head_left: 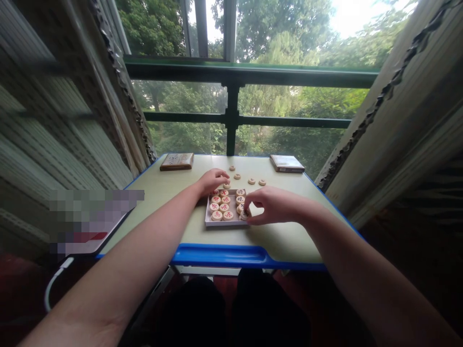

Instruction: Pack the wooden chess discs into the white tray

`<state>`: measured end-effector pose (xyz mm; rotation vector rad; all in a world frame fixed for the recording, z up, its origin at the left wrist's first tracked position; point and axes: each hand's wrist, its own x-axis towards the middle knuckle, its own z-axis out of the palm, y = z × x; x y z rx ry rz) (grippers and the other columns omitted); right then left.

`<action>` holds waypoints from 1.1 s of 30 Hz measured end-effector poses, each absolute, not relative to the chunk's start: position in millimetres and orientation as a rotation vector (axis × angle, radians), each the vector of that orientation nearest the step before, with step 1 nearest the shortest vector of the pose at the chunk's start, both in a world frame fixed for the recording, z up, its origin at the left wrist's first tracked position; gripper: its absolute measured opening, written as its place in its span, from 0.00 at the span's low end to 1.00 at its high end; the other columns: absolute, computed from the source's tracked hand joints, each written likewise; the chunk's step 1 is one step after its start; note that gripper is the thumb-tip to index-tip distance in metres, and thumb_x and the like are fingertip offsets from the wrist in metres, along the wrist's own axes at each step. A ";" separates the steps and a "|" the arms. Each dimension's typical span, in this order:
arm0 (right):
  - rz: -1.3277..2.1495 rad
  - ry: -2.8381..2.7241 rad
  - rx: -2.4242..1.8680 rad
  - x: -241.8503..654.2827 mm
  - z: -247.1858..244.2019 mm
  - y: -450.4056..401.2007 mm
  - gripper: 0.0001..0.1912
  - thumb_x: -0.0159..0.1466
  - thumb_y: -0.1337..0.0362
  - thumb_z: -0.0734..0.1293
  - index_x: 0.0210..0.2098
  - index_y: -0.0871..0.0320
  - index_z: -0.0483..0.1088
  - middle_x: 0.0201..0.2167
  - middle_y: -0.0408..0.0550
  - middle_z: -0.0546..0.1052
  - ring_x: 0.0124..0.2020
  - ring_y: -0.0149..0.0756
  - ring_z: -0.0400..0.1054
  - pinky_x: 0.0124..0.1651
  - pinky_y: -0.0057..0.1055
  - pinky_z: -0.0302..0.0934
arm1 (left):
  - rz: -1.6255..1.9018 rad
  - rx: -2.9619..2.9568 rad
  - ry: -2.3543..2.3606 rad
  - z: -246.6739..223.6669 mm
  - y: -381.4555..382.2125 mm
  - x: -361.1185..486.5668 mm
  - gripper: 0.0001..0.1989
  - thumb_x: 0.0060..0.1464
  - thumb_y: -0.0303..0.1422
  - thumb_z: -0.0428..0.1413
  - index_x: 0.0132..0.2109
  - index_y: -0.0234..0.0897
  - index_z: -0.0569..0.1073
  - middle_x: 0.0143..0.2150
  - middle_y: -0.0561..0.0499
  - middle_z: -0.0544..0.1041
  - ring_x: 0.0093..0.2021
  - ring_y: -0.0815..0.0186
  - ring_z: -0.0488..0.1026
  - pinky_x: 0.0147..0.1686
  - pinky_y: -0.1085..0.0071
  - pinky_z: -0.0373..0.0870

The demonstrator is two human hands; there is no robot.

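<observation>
A shallow white box (pixel 226 222) holds round wooden Chinese chess pieces: red-marked ones such as this red piece (pixel 217 215) in two columns on the left, and dark-marked ones such as this dark piece (pixel 240 193) on the right. My right hand (pixel 269 202) pinches a dark-marked Chinese chess piece (pixel 245 215) between thumb and fingers at the box's right front corner. My left hand (pixel 214 180) is just beyond the box's back left corner, its fingers loosely curved and apart. Under its fingertips lies a loose piece (pixel 226 185); whether they touch is unclear.
Several more loose pieces (pixel 251 181) lie on the table (pixel 289 231) behind the box. A brown flat box (pixel 177 161) is at the back left, and another flat box (pixel 287 163) at the back right. A laptop-like device (pixel 104 236) sits at the left edge, partly blurred out.
</observation>
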<state>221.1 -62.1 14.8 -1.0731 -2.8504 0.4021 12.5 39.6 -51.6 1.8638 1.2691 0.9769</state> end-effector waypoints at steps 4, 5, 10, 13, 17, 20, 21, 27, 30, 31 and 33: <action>0.372 -2.842 -1.070 219.9 15.9 -64.1 0.10 0.53 0.60 0.66 0.34 0.57 0.72 0.23 0.41 0.65 0.21 0.24 0.54 0.25 0.24 0.46 | 0.961 1.896 1.275 -52.3 40.7 11.9 0.14 0.35 0.38 0.55 0.30 0.35 0.76 0.41 0.46 0.75 0.44 0.58 0.69 0.46 0.65 0.64; 0.366 -2.842 -1.074 219.6 15.8 -64.3 0.10 0.53 0.61 0.66 0.34 0.57 0.72 0.23 0.41 0.65 0.21 0.24 0.54 0.25 0.24 0.46 | 0.966 1.902 1.280 -52.6 41.0 11.8 0.14 0.35 0.38 0.55 0.30 0.34 0.76 0.42 0.46 0.74 0.45 0.58 0.68 0.46 0.65 0.63; 0.344 -2.843 -1.088 218.9 14.8 -63.8 0.10 0.53 0.61 0.67 0.34 0.57 0.73 0.22 0.41 0.66 0.20 0.24 0.53 0.25 0.24 0.46 | 0.959 1.916 1.292 -53.2 41.2 11.7 0.13 0.35 0.37 0.55 0.30 0.35 0.76 0.42 0.46 0.74 0.44 0.58 0.69 0.44 0.65 0.65; 0.335 -2.847 -1.104 218.6 15.4 -64.4 0.10 0.52 0.61 0.67 0.33 0.57 0.73 0.22 0.41 0.66 0.20 0.25 0.54 0.25 0.24 0.46 | 0.951 1.892 1.308 -53.3 41.4 11.6 0.14 0.36 0.38 0.55 0.31 0.35 0.76 0.43 0.45 0.74 0.42 0.57 0.70 0.42 0.64 0.66; 0.326 -2.839 -1.121 218.0 16.9 -66.3 0.11 0.52 0.60 0.67 0.34 0.57 0.73 0.22 0.41 0.66 0.20 0.25 0.54 0.25 0.24 0.46 | 0.958 1.926 1.307 -53.7 43.2 10.8 0.14 0.35 0.38 0.56 0.31 0.35 0.76 0.43 0.46 0.74 0.43 0.58 0.69 0.44 0.65 0.64; 0.318 -2.834 -1.123 217.9 16.9 -66.5 0.10 0.52 0.61 0.67 0.33 0.57 0.73 0.22 0.41 0.66 0.20 0.24 0.53 0.25 0.24 0.45 | 0.958 1.949 1.303 -53.9 44.1 10.6 0.13 0.35 0.37 0.56 0.30 0.36 0.77 0.43 0.47 0.74 0.44 0.59 0.68 0.46 0.67 0.63; 0.321 -2.834 -1.124 218.0 16.7 -66.0 0.10 0.52 0.61 0.67 0.33 0.57 0.73 0.22 0.41 0.66 0.20 0.24 0.53 0.25 0.24 0.45 | 0.958 1.941 1.310 -54.0 44.0 10.7 0.13 0.35 0.37 0.56 0.31 0.36 0.77 0.43 0.47 0.74 0.44 0.59 0.68 0.45 0.67 0.64; 0.366 -2.819 -1.125 219.6 17.4 -62.2 0.11 0.51 0.60 0.69 0.33 0.57 0.74 0.22 0.40 0.66 0.19 0.23 0.54 0.24 0.23 0.46 | 0.970 1.923 1.313 -54.4 42.7 11.5 0.14 0.35 0.38 0.56 0.31 0.35 0.77 0.44 0.46 0.73 0.42 0.58 0.69 0.44 0.65 0.65; 0.348 -2.799 -1.097 221.3 18.3 -60.2 0.11 0.52 0.60 0.68 0.34 0.57 0.74 0.21 0.40 0.65 0.19 0.23 0.53 0.24 0.23 0.46 | 0.961 1.931 1.300 -55.2 43.9 10.8 0.14 0.36 0.37 0.56 0.32 0.34 0.76 0.43 0.45 0.73 0.42 0.58 0.69 0.44 0.65 0.65; 0.338 -2.794 -1.083 221.9 18.1 -59.2 0.11 0.52 0.60 0.67 0.34 0.57 0.74 0.20 0.40 0.66 0.19 0.23 0.53 0.24 0.23 0.46 | 0.961 1.940 1.296 -55.6 44.6 10.5 0.14 0.36 0.37 0.56 0.32 0.34 0.76 0.43 0.45 0.74 0.42 0.58 0.69 0.44 0.65 0.64; 0.327 -2.790 -1.057 222.8 16.5 -56.4 0.10 0.54 0.61 0.66 0.35 0.57 0.75 0.19 0.41 0.67 0.18 0.23 0.53 0.24 0.24 0.47 | 0.967 1.961 1.294 -56.2 46.0 9.9 0.14 0.36 0.37 0.56 0.32 0.35 0.76 0.42 0.46 0.74 0.43 0.58 0.69 0.46 0.65 0.63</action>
